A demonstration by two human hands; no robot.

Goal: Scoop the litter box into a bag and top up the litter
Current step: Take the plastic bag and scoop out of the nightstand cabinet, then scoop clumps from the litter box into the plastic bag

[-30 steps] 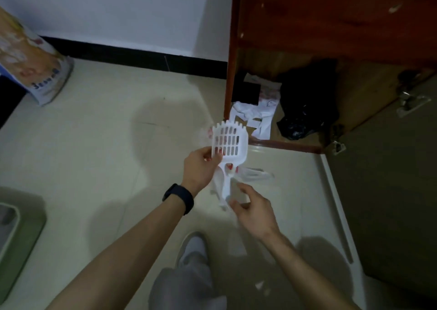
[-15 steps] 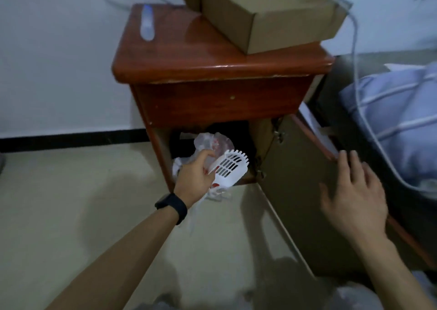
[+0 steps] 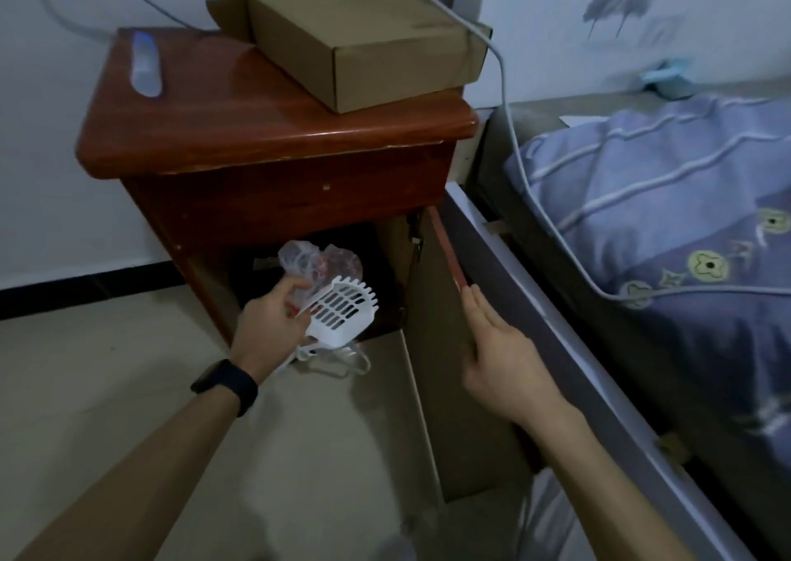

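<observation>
- The white scoop [image 3: 340, 314] is in the air, just in front of the open bottom part of the cupboard [image 3: 265, 141]. It has slots in it and little teeth on its far edge.
- A crumpled see-through bag [image 3: 319, 261] is bunched up just above the scoop and touches it. Thin white loops [image 3: 342, 359] hang down under the scoop.
- The left grip [image 3: 272, 325] is the person's left hand. Its fingers are curled round the scoop and the bag together, and the thumb presses on the bag.
- A black band [image 3: 224, 385] sits on the left wrist.
- The right grip [image 3: 501, 355] is the person's right hand. It is flat, with its fingers straight and close together, and it holds nothing. The fingertips touch the red edge of the cupboard door [image 3: 445, 389].
- The door stands wide open, swung out toward the bed [image 3: 556, 346].
- The cupboard is red-brown and shiny. It is dark inside, so I cannot tell what else is in there.
- A brown cardboard box [image 3: 364, 42] lies on top of the cupboard. A long pale thing [image 3: 145, 64] lies on the top too, near the left side, well apart from the box.
- A grey cable [image 3: 509, 124] runs over the box and down onto the bed.
- A blue blanket [image 3: 663, 218] with pale stripes covers the bed.
- The floor [image 3: 107, 368] is pale, and the wall [image 3: 51, 154] is white with a black strip at the bottom.
</observation>
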